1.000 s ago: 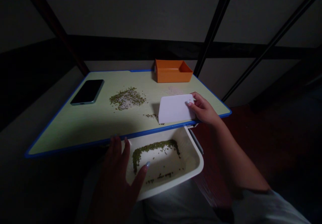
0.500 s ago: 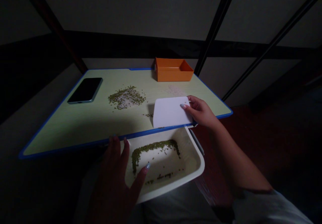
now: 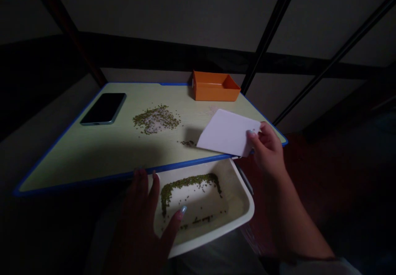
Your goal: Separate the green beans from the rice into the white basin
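My right hand [image 3: 268,148] pinches a white card [image 3: 230,132] by its right end, thumb on top. The card is tilted over the table's near right part, its lower left corner close to a small patch of dark grains [image 3: 188,143]. At the near edge, my left hand [image 3: 145,213] grips the left side of a white plastic basin [image 3: 213,237], thumb reaching inside. Green beans [image 3: 188,180], which look like mung beans, line the basin's far and left sides, with a few dark grains nearer me. On the table lies a pile of green beans mixed with white grains [image 3: 156,119].
The light table [image 3: 108,151] has a blue rim, and the basin sits just below its near edge. A phone [image 3: 104,109] lies at the left. An orange open box [image 3: 215,87] stands at the back right, with faint white grains [image 3: 213,109] in front of it.
My right hand has moved right and lifted the card's far side, turning it at an angle. More of the dark grains show beside it. My left hand stays on the basin.
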Action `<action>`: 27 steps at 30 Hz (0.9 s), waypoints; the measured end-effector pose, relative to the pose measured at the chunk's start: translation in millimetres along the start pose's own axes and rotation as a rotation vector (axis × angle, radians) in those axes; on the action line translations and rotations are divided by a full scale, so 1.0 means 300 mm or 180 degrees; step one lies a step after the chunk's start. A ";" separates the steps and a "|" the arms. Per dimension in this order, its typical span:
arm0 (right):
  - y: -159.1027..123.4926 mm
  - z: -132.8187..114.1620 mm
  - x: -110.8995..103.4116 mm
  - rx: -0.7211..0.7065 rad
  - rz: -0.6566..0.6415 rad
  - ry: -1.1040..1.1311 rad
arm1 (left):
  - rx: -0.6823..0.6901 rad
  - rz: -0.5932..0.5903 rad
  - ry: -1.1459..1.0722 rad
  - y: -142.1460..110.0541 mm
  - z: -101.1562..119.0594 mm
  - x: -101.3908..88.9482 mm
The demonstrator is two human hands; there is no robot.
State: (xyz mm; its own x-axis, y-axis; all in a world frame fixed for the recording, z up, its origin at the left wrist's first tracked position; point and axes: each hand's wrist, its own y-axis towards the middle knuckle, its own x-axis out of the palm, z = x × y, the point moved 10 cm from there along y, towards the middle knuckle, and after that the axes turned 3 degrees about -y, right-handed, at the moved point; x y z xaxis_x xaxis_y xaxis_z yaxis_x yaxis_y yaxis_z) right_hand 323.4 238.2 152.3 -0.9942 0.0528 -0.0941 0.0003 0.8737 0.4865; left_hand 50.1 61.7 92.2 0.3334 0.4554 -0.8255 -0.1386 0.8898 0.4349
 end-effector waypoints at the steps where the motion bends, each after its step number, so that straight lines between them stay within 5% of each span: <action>1: -0.022 -0.024 -0.044 -0.0133 0.0241 -0.0121 | 0.0001 -0.0001 -0.0020 0.000 0.003 -0.001; 3: -0.081 -0.085 -0.116 -0.0455 0.0667 -0.0431 | 0.0053 0.0010 -0.0031 0.001 0.010 -0.004; 6: -0.179 -0.176 -0.127 -0.0901 0.0767 -0.1096 | 0.0147 0.0034 0.0003 0.003 0.015 -0.007; 11: -0.305 -0.260 0.075 -0.1865 -0.0547 -0.1573 | 0.0199 0.0136 -0.0064 0.005 0.009 -0.010; 14: -0.333 -0.267 0.151 -0.2188 -0.0933 -0.1793 | 0.0258 0.0153 -0.0095 0.005 0.013 -0.009; 27: -0.333 -0.314 0.224 -0.2783 -0.0765 -0.2491 | 0.0421 0.0281 -0.0062 0.005 0.025 -0.012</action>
State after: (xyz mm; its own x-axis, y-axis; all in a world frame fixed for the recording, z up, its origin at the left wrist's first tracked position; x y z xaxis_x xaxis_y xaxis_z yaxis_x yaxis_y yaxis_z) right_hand 246.5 108.8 179.2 -0.6234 0.4779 -0.6189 -0.5511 0.2929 0.7813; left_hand 55.9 61.2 98.5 0.3436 0.5297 -0.7755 -0.0446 0.8340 0.5500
